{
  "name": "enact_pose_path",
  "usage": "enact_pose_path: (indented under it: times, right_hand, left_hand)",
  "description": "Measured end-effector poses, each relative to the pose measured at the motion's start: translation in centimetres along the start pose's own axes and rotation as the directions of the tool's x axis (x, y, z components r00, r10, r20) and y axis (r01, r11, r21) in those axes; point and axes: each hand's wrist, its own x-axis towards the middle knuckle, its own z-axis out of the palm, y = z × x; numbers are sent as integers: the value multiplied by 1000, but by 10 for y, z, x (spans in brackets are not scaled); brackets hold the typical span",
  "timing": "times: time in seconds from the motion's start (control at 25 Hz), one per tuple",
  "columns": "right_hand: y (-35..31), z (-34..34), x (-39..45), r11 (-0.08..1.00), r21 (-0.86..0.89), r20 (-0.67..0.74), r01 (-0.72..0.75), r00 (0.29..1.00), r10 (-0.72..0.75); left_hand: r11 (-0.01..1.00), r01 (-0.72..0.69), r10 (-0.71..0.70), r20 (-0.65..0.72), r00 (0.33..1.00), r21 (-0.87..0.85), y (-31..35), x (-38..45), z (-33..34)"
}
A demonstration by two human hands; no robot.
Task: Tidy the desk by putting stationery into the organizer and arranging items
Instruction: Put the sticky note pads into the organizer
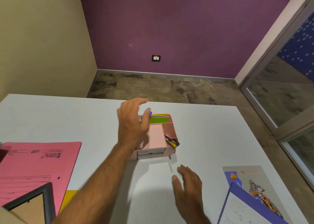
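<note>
The left hand [131,121] is held over the pink organizer [158,137], fingers loosely spread; a small blue and white object [149,114] is seen by its fingertips, but whether it is pinched or already standing in the back compartment cannot be told. The right hand [188,184] is held low over the white table [212,130], fingers relaxed and spread, with nothing in it.

Green and yellow pads [158,119] are stood in the organizer's back section, and pens [172,141] are laid in its right-hand slot; the shallow pink tray is left bare.

The step is judged to be the stowing of stationery. For the next move, the loose items must be squared up: a pink folder [39,164] and a picture frame [34,201] at the left, a calendar [251,203] at the right.
</note>
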Motion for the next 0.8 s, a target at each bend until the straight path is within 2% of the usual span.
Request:
enact_pose_path:
  times: [0.04,0.08,0.16,0.24,0.32,0.4,0.52,0.6,0.8]
  right_hand:
    - [-11,-6,7,960,243,3,-137,990,140]
    - [-23,-11,16,866,438,44,-241,968,247]
    - [-47,-17,39,683,642,164,-349,932,322]
    - [-64,-19,57,572,730,258,-374,926,275]
    - [-74,-15,66,538,748,321,-388,922,219]
    - [-77,-7,70,536,752,335,-385,922,192]
    - [-79,-2,69,528,762,334,-376,926,177]
    - [-84,0,65,516,771,335,-373,927,170]
    - [-99,8,62,528,778,308,-342,939,155]
  left_hand:
    - [994,88,-96,-138,986,-64,-4,-5,-9]
    - [972,193,-221,-236,946,-137,-9,-11,-17]
    - [871,400,-476,-293,829,-285,-20,-27,-29]
    - [730,570,-659,-167,733,-378,-27,-47,-36]
    - [578,712,-762,48,645,-398,-26,-64,-38]
    - [463,799,-799,208,563,-384,-24,-79,-34]
    - [435,819,-772,313,553,-375,-25,-96,-24]
    - [439,829,-774,323,545,-346,-28,-102,-16]
    - [436,833,-822,226,523,-341,-35,-93,-16]
